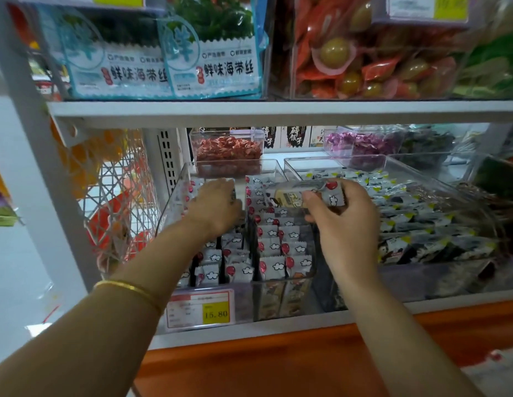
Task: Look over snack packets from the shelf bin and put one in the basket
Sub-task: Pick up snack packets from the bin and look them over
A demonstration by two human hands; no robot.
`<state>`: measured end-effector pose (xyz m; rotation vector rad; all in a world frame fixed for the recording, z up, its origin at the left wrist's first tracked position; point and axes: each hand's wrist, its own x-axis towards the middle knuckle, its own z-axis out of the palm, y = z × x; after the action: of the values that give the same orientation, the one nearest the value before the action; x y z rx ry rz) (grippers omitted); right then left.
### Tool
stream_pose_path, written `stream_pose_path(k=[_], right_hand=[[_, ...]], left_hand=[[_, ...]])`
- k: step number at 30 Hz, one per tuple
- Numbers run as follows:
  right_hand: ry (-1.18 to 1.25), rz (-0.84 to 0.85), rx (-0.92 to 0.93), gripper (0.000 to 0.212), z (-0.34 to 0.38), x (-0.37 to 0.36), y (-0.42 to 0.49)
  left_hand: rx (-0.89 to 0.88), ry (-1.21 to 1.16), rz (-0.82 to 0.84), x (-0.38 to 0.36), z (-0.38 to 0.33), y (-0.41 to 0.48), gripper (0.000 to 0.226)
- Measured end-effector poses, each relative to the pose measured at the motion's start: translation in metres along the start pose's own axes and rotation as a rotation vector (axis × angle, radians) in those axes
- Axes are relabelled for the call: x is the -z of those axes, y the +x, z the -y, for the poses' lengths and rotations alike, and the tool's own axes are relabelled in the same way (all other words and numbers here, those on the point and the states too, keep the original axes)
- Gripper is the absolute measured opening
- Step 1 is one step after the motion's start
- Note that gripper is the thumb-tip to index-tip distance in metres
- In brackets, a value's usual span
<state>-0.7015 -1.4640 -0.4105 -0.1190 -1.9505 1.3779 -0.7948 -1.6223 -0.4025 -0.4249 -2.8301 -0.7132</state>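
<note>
A clear shelf bin (175,202) on the middle shelf holds rows of small white snack packets (271,246) printed with red balloons and clouds. My right hand (345,219) pinches one such packet (306,193) and holds it above the bin, its brown and white face turned up. My left hand (216,206) reaches into the left half of the bin, fingers down among the packets; whether it holds one is hidden. A white wire basket (117,202) with orange items inside hangs to the left of the shelf.
A second clear bin (421,213) of dark packets sits to the right. Tubs of red (228,150) and purple (361,141) sweets stand behind. The upper shelf (278,110) carries seaweed bags and a box of orange packets. A yellow price tag (200,309) reads 15.80.
</note>
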Motion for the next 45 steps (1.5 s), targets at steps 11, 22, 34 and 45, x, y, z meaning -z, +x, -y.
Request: stream_pose_path(k=[11,22,34,45], right_hand=[[-0.076,0.166,0.196,0.013,0.013,-0.033,0.039],[-0.549,0.594,0.369,0.026,-0.014,-0.137,0.096],[-0.664,0.717,0.322,0.024,-0.031,-0.163,0.123],[-0.843,0.624,0.353,0.009,-0.027,-0.172,0.121]], left_hand=[[0.05,0.217,0.156,-0.011,0.015,0.015,0.009],[0.013,0.198,0.107,-0.016,0.019,0.003,0.031],[-0.017,0.23,0.171,-0.013,0.023,0.006,0.04],[-0.032,0.229,0.186,-0.01,0.024,0.007,0.045]])
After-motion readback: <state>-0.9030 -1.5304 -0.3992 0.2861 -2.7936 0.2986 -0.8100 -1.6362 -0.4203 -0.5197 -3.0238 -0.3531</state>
